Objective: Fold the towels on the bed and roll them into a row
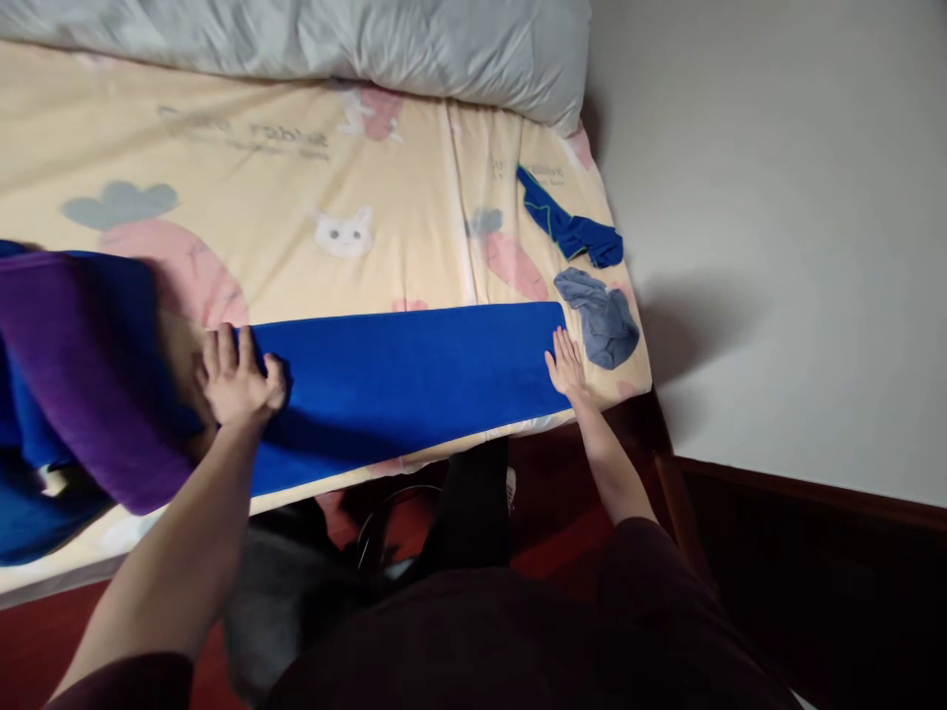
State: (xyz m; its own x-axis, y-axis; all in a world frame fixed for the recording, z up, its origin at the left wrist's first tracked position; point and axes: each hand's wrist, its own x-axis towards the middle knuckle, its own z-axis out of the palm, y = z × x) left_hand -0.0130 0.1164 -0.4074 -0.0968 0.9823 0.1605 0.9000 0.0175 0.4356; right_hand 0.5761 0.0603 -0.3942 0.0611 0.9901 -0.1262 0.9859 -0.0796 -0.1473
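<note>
A long blue towel (pixel 414 370) lies flat along the near edge of the bed. My left hand (pixel 238 380) rests on its left end with the fingers spread. At the opposite end, my right hand (pixel 566 365) lies flat against the right edge, fingers stretched out. Neither hand grips anything. Left of my left hand is a heap of purple cloth (pixel 81 365) and blue cloth (pixel 129 316). Just beyond my right hand sits a crumpled grey-blue cloth (pixel 603 320).
The bed sheet (pixel 400 217) is cream with carrot and rabbit prints. A dark blue garment with green seams (pixel 566 222) lies near the bed's right edge. A grey quilt (pixel 311 39) runs along the far side. A pale wall (pixel 784 217) stands at the right.
</note>
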